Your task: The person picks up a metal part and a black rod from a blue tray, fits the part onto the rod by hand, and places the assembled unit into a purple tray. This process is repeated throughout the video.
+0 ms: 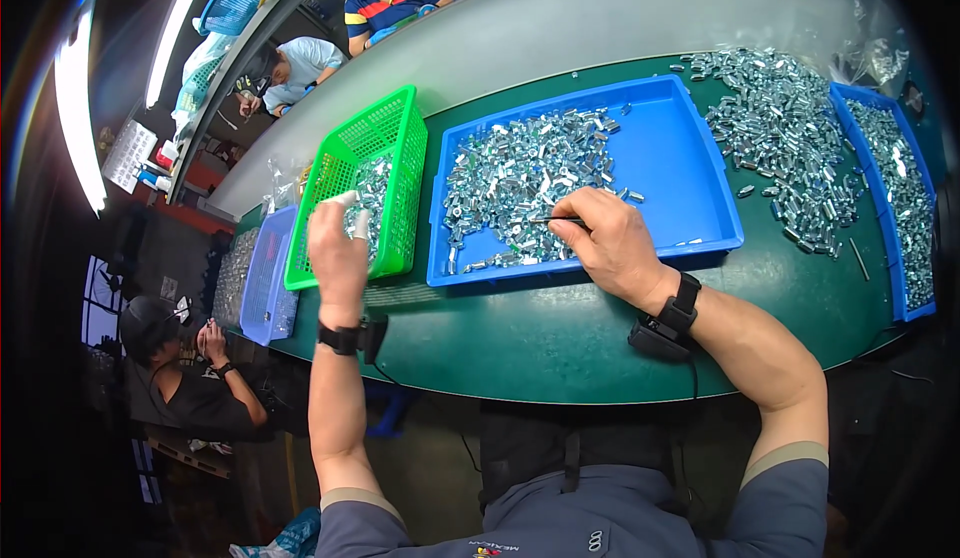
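- Right hand (605, 243) pinches a thin dark rod (555, 221) over the blue tray (700, 173), many small metal parts (520, 183) unsorted there.
- Left hand (338, 248), fingers closed on small pieces, hovers at the green basket (400, 148), only partly filled.

This looks like a small-parts sorting or assembly workshop. A long green-topped workbench (560, 338) carries shallow blue plastic trays (690, 168) and a green mesh basket (385, 148), all heaped with small silvery metal fittings (520, 173) (probably zinc-plated nuts or connectors, too small to tell apart). More fittings lie in a loose pile (790, 128) on the bench. Other workers (185, 378) sit at neighbouring benches handling similar pieces, and fluorescent tube lights (80, 108) run overhead.
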`<state>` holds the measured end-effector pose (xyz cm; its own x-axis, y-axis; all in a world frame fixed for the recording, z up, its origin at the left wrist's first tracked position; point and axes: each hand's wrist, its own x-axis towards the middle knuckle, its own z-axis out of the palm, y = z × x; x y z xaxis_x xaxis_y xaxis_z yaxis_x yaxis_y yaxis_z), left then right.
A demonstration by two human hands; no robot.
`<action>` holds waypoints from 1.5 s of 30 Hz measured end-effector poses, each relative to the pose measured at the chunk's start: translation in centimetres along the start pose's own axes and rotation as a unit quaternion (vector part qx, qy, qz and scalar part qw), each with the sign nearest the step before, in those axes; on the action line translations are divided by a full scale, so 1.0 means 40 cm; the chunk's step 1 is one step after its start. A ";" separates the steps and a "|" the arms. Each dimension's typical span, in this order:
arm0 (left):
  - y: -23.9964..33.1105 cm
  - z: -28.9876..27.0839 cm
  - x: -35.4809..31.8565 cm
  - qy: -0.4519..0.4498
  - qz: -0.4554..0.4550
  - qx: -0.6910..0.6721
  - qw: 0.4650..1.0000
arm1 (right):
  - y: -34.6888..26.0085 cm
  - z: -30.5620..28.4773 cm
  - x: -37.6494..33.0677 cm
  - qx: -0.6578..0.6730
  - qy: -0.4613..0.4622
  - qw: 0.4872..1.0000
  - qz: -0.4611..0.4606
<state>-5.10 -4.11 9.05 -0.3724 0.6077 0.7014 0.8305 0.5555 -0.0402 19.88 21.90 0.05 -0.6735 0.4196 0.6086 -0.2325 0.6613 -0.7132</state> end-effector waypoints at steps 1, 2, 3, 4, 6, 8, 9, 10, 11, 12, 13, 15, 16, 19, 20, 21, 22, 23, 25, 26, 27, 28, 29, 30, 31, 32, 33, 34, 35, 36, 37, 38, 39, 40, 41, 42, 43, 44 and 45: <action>0.038 0.023 -0.005 -0.007 0.023 -0.046 0.999 | 0.001 -0.001 -0.001 -0.001 -0.002 1.000 0.004; 0.095 0.040 -0.017 -0.065 -0.008 -0.148 0.987 | -0.001 0.001 -0.004 0.001 -0.006 1.000 0.007; 0.157 0.059 -0.030 -0.122 -0.038 -0.247 0.960 | -0.003 0.003 -0.005 0.000 -0.006 1.000 0.006; 0.200 0.080 -0.042 -0.172 -0.030 -0.281 0.944 | -0.007 0.005 -0.004 -0.002 -0.001 1.000 0.001; 0.271 0.117 -0.054 -0.257 -0.001 -0.301 0.919 | -0.008 0.000 0.002 -0.012 0.012 1.000 -0.011; 0.305 0.138 -0.054 -0.285 0.024 -0.291 0.913 | 0.003 0.001 0.000 -0.021 0.005 1.000 -0.020; 0.312 0.145 -0.054 -0.290 0.021 -0.289 0.912 | 0.008 0.003 -0.003 -0.024 -0.002 0.999 -0.023; 0.313 0.149 -0.055 -0.297 0.019 -0.287 0.910 | 0.005 0.004 -0.004 -0.026 -0.008 0.999 -0.026; 0.314 0.153 -0.055 -0.304 0.016 -0.285 0.909 | 0.004 0.000 -0.003 -0.030 -0.008 0.999 -0.032; 0.310 0.155 -0.058 -0.297 0.016 -0.285 0.911 | 0.000 -0.001 -0.002 -0.031 -0.018 0.999 -0.027; 0.306 0.159 -0.061 -0.293 0.017 -0.299 0.908 | -0.002 -0.002 -0.002 -0.032 -0.029 0.999 -0.022; 0.301 0.162 -0.068 -0.282 0.018 -0.328 0.901 | -0.008 -0.002 -0.002 -0.036 -0.043 0.998 -0.025; 0.302 0.160 -0.072 -0.274 0.015 -0.329 0.903 | -0.010 -0.003 -0.005 -0.027 -0.044 0.999 -0.016; 0.312 0.171 -0.088 -0.255 -0.030 -0.366 0.895 | -0.008 -0.006 -0.008 -0.017 -0.053 0.998 0.001; 0.314 0.170 -0.091 -0.251 -0.033 -0.369 0.894 | -0.013 -0.003 -0.008 -0.012 -0.049 0.999 0.004; 0.316 0.168 -0.095 -0.248 -0.073 -0.396 0.881 | -0.017 -0.001 -0.007 -0.008 -0.046 0.999 0.009; 0.318 0.169 -0.100 -0.246 -0.113 -0.423 0.865 | -0.018 0.001 -0.006 -0.003 -0.044 0.999 0.014; 0.320 0.171 -0.107 -0.244 -0.154 -0.448 0.846 | -0.015 0.002 -0.002 -0.005 -0.050 0.999 0.015; 0.323 0.175 -0.109 -0.235 -0.167 -0.472 0.833 | -0.018 -0.003 0.004 0.000 -0.048 0.999 0.013; 0.324 0.174 -0.109 -0.227 -0.175 -0.492 0.822 | -0.022 -0.004 0.003 0.003 -0.049 0.999 0.014; 0.325 0.176 -0.106 -0.219 -0.180 -0.512 0.811 | -0.020 -0.005 0.006 0.002 -0.057 0.998 0.018; 0.326 0.174 -0.105 -0.219 -0.188 -0.515 0.807 | -0.018 -0.006 0.008 -0.002 -0.055 0.998 0.011; 0.328 0.170 -0.104 -0.220 -0.184 -0.517 0.807 | -0.015 -0.006 0.009 -0.005 -0.052 0.999 0.004; 0.326 0.167 -0.099 -0.220 -0.178 -0.517 0.808 | -0.013 -0.005 0.011 -0.009 -0.049 0.999 -0.005; 0.325 0.167 -0.099 -0.219 -0.172 -0.518 0.809 | -0.012 -0.005 0.009 -0.010 -0.056 0.998 -0.003; 0.323 0.168 -0.103 -0.218 -0.178 -0.520 0.806 | -0.012 -0.007 0.007 -0.018 -0.055 0.998 0.006; 0.321 0.170 -0.107 -0.213 -0.179 -0.524 0.805 | -0.012 -0.008 0.006 -0.026 -0.053 0.998 0.014; 0.319 0.171 -0.112 -0.209 -0.180 -0.529 0.803 | -0.013 -0.008 0.006 -0.034 -0.050 0.998 0.022; 0.319 0.170 -0.115 -0.204 -0.180 -0.533 0.801 | -0.015 -0.008 0.005 -0.036 -0.057 0.997 0.023; 0.321 0.168 -0.115 -0.203 -0.186 -0.535 0.799 | -0.017 -0.008 0.005 -0.035 -0.060 0.997 0.021; 0.322 0.164 -0.112 -0.210 -0.180 -0.535 0.798 | -0.018 -0.008 0.005 -0.034 -0.063 0.997 0.018; 0.323 0.159 -0.109 -0.218 -0.174 -0.534 0.798 | -0.019 -0.007 0.005 -0.033 -0.066 0.997 0.016; 0.323 0.159 -0.108 -0.225 -0.167 -0.533 0.798 | -0.019 -0.005 0.006 -0.034 -0.072 0.997 0.016; 0.322 0.162 -0.110 -0.223 -0.173 -0.535 0.796 | -0.020 -0.004 0.007 -0.033 -0.072 0.997 0.015; 0.321 0.165 -0.112 -0.221 -0.169 -0.541 0.793 | -0.020 -0.002 0.007 -0.032 -0.071 0.997 0.014; 0.320 0.169 -0.114 -0.219 -0.164 -0.548 0.791 | -0.021 0.000 0.008 -0.031 -0.071 0.997 0.012; 0.319 0.170 -0.116 -0.217 -0.158 -0.554 0.788 | -0.021 0.003 0.007 -0.032 -0.077 0.996 0.012; 0.318 0.170 -0.118 -0.214 -0.163 -0.555 0.787 | -0.021 0.007 0.006 -0.026 -0.079 0.996 0.022; 0.317 0.169 -0.118 -0.209 -0.145 -0.545 0.799 | -0.021 0.009 0.005 -0.023 -0.080 0.996 0.032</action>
<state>4.40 3.91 0.42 -0.5315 0.8061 0.2602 0.4660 0.0217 0.8845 19.70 21.20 0.64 -0.7904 0.3590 0.4963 -0.1562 0.6653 -0.7301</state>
